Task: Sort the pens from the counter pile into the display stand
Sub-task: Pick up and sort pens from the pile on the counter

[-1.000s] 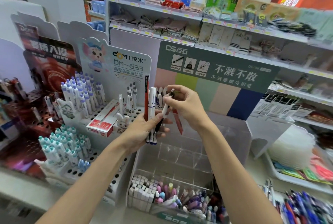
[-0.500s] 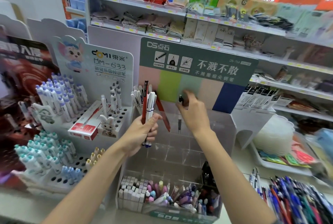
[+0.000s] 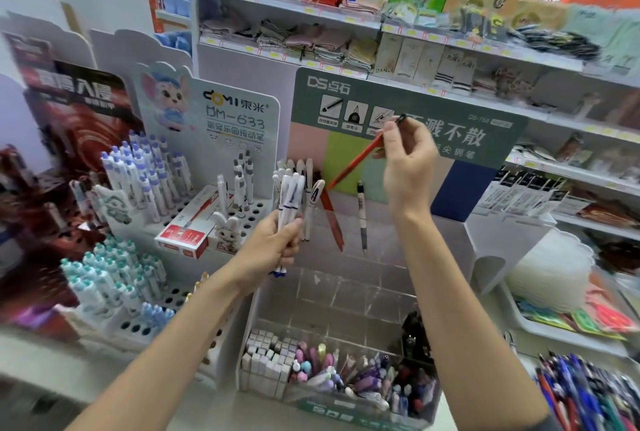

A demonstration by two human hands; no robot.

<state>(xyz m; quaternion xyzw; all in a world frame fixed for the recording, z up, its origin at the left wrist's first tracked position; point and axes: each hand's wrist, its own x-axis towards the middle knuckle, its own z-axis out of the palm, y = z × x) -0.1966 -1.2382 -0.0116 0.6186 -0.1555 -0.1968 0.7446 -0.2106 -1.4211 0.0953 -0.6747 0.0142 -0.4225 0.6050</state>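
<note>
My left hand [image 3: 277, 250] grips a bunch of white pens [image 3: 289, 202] with blue bands, upright, in front of the clear acrylic display stand [image 3: 349, 295]. My right hand [image 3: 408, 157] is raised above the stand and pinches a red pen [image 3: 356, 160] near its black top, the pen slanting down-left toward the stand's back row. In that back row stand a second red pen [image 3: 332, 219], a white pen with a black tip [image 3: 362, 216] and several white pens [image 3: 301, 167]. The pile of loose pens [image 3: 588, 392] lies at the bottom right.
The stand's front compartments hold white erasers [image 3: 266, 365] and pastel pens [image 3: 346, 378]. A white peg-hole display [image 3: 214, 209] with blue-capped pens and a red box [image 3: 187, 226] stands to the left. A white tray [image 3: 554, 326] sits right. Shelves of goods rise behind.
My right hand left the black-tipped white pen standing in the back row, took the red pen from my left hand's bunch and lifted it up and right. My left hand keeps the white pens.
</note>
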